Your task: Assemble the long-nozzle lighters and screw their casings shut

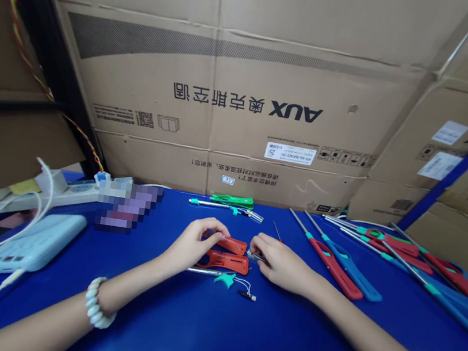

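Left hand (199, 242): fingers gripping red-orange plastic handle shell (236, 247)
Right hand (277, 261): fingers pinching small silvery part (254, 256), partly hidden
Blue counter (194, 332): matching red-orange shell (230, 263) alongside

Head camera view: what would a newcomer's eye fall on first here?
Probably the left hand, at the farther of two orange shells in the middle, and the right hand beside it, pinching a small metal part. Behind them, a big cardboard panel carries upside-down AUX lettering. Red and blue long-necked tools lie on the right of the blue table.
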The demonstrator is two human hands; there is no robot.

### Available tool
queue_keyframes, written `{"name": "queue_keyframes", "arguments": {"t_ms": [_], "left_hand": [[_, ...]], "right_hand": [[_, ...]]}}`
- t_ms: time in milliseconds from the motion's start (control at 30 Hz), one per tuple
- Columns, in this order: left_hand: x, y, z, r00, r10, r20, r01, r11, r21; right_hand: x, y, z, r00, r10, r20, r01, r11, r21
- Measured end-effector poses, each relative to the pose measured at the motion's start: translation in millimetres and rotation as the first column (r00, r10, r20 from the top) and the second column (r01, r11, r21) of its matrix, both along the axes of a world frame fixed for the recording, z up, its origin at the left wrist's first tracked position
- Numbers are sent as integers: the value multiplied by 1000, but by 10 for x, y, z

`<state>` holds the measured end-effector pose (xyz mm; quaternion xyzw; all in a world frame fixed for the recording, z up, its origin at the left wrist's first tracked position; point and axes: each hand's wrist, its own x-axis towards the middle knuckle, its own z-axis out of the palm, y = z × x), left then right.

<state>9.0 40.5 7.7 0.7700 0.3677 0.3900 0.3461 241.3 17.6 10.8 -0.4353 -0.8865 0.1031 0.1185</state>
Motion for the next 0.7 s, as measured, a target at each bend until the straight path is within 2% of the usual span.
{"name": "queue_keyframes", "arguments": {"t_ms": [133,233,467,700], "left_hand": [[-27,11,-10,1000,-21,16,21,1000,-21],[-27,6,-46,1000,-1,31,2,999,-44],[-19,34,-119,997,-11,70,19,994,-112],[30,-64,-59,983,-33,183,76,969,-233]], "right_hand": [[-3,13,-70,998,-59,21,59,998,17],[-9,31,-113,997,-75,-30,77,995,70],[-81,-11,-71,976,117,-184,-95,988,125],[-176,-152,3,971,76,-229,-51,992,114]]}}
